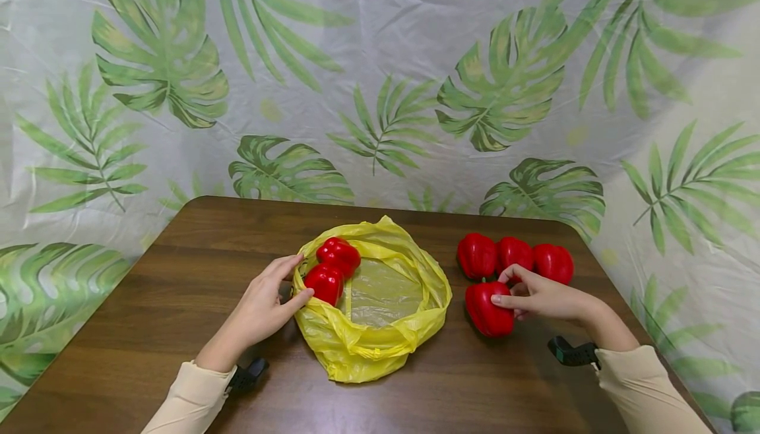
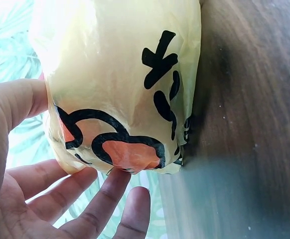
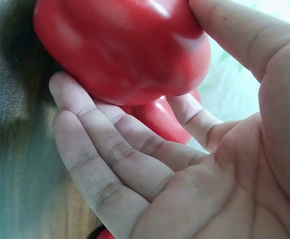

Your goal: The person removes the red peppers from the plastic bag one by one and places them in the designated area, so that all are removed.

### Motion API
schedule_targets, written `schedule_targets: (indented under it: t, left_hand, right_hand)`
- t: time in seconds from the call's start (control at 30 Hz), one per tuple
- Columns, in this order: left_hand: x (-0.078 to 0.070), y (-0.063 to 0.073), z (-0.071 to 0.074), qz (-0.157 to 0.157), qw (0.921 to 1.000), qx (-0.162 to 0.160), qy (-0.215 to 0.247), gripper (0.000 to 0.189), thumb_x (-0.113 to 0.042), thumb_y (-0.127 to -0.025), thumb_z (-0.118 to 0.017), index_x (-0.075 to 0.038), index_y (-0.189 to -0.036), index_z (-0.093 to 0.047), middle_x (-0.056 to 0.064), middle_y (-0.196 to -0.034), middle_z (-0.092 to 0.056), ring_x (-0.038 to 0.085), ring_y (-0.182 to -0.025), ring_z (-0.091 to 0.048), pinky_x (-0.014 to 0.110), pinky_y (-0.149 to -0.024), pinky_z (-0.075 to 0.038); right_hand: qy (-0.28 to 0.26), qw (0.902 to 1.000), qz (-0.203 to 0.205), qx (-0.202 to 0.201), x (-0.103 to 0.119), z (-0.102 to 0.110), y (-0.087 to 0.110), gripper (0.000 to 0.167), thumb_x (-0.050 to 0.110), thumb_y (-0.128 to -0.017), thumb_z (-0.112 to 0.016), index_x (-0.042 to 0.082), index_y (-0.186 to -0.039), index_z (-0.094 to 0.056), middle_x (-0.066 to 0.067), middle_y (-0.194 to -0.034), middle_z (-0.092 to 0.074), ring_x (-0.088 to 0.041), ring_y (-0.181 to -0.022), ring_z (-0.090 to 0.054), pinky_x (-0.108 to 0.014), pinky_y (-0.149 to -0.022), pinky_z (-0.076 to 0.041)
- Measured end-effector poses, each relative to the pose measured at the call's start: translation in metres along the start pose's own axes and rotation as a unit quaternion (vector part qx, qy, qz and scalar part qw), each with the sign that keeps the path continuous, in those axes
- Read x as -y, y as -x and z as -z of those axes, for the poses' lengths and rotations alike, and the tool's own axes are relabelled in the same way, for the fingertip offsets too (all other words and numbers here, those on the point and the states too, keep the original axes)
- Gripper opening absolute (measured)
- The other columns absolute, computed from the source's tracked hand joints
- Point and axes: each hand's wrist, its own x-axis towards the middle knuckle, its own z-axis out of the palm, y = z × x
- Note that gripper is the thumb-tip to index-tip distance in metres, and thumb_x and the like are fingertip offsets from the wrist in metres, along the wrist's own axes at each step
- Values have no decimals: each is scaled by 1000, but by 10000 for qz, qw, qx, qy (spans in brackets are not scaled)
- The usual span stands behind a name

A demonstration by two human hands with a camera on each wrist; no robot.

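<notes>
Fingers spread, the left hand [image 1: 264,302] rests against the left rim of a yellow bag [image 1: 368,358] containing two red peppers [image 1: 324,283]; the right hand [image 1: 540,297] grips a fifth-shaped-free single pepper [image 1: 485,312], nearer than three others [image 1: 514,254] on the desk [image 1: 142,302].

No readable lettering; only black printed marks [image 2: 160,60] on yellow bag [image 1: 362,363].

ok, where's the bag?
Head view: the bag sits midway across the table, left hand touching its left rim, the pepper gripped by the right hand to its right.
</notes>
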Motion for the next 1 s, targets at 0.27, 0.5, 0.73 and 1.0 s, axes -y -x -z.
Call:
schedule_targets:
  t: [0.27, 0.5, 0.73, 1.0]
  left_hand:
    - [0, -1, -1, 15, 10000, -4, -18, 68, -26, -99, -79, -1, -157, -52, 19, -156, -56, 33, -121, -69, 35, -84, -62]
    - [-1, 0, -1, -4, 10000, -2, 8, 68, -26, -99, -79, -1, -156, -52, 19, -156, -57, 33, -121, -69, 39, -84, -64]
    - [-1, 0, -1, -39, 10000, -21, 66, 68, -25, -99, -79, 0, -156, -52, 20, -156, -56, 35, -121, -71, 48, -89, -65]
    - [0, 0, -1, -49, 10000, -37, 15, 68, -25, -99, -79, 0, -156, -52, 19, -155, -57, 34, -120, -70, 44, -86, -65]
  right_hand:
    - [-62, 10000, -32, -12, -3, -2, -3, 50, 30, -106, -69, 0, -134, -41, -10, -97, -66, -25, -88, -66, -39, -84, -64]
    - [-151, 9999, -66, 1, -6, -2, -4, 53, 32, -107, -67, 1, -140, -41, -9, -97, -66, -25, -87, -65, -41, -84, -65]
    - [-218, 9997, -69, -15, -8, -2, -6, 50, 31, -107, -67, 1, -139, -41, -10, -100, -68, -26, -87, -69, -42, -85, -66]
    - [-149, 9995, -253, -65, 0, -2, -4, 51, 34, -107, -67, 1, -137, -42, -12, -107, -71, -30, -92, -76, -47, -87, -66]
